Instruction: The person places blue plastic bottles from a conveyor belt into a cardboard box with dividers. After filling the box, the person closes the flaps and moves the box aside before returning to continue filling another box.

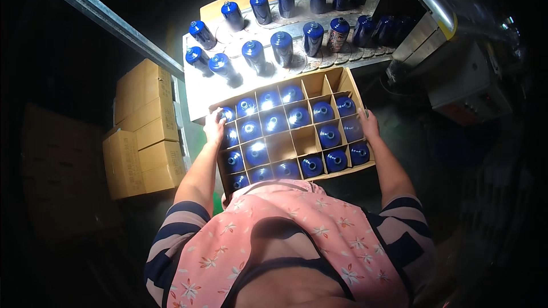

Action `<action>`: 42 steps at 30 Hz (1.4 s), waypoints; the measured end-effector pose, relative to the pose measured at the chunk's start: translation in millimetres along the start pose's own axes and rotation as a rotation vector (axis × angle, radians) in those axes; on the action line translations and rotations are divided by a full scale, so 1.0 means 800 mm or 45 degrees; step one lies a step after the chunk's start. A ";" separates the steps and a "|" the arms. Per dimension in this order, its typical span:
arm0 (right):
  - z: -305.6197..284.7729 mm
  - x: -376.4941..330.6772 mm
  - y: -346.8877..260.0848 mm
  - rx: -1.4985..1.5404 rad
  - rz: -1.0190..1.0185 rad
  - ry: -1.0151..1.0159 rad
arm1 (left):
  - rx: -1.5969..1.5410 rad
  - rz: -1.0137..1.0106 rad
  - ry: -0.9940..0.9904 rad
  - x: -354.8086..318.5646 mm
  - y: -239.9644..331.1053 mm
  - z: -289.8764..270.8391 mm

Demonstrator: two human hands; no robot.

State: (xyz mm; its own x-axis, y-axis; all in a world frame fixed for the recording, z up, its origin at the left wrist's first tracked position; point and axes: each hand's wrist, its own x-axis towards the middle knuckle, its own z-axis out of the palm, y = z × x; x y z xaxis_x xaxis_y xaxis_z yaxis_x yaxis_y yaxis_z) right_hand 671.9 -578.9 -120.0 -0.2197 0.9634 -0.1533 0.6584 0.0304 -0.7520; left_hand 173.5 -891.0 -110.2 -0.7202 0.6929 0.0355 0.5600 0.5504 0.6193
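Both hands grip the divided carton (342, 88) of blue cans (274, 122) against the surface (197, 88): left hand (214, 125) fingers clamped on the left wall, right hand (369, 125) on the right; lifting looks next, needing a level, even pull

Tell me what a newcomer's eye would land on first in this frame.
First, the partitioned cardboard box in the middle, most cells filled with shiny blue cans seen from above, a few cells empty. The left hand and right hand grip its two sides. Behind it, more upright blue cans stand on a brightly lit white table, with stacked cardboard cartons in the dark at left.
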 end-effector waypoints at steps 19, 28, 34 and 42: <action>-0.044 -0.033 0.003 -0.109 0.049 -0.016 | 0.090 0.237 -0.135 -0.043 0.035 -0.023; -0.078 -0.039 -0.002 -0.121 0.108 -0.041 | -0.132 0.215 0.017 -0.065 0.064 -0.011; -0.090 -0.056 0.012 -0.065 0.125 -0.045 | -0.103 0.261 0.023 -0.062 0.070 -0.002; -0.098 -0.079 0.008 -0.068 0.083 -0.046 | -0.460 0.172 0.047 0.013 0.164 -0.025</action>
State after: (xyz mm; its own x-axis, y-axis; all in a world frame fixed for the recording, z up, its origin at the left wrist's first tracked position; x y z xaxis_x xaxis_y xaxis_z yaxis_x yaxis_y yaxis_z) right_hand 746.3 -618.7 -64.6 -0.2002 0.9536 -0.2246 0.7094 -0.0170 -0.7046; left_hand 231.2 -820.7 -12.9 -0.6681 0.7268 0.1597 0.4752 0.2516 0.8432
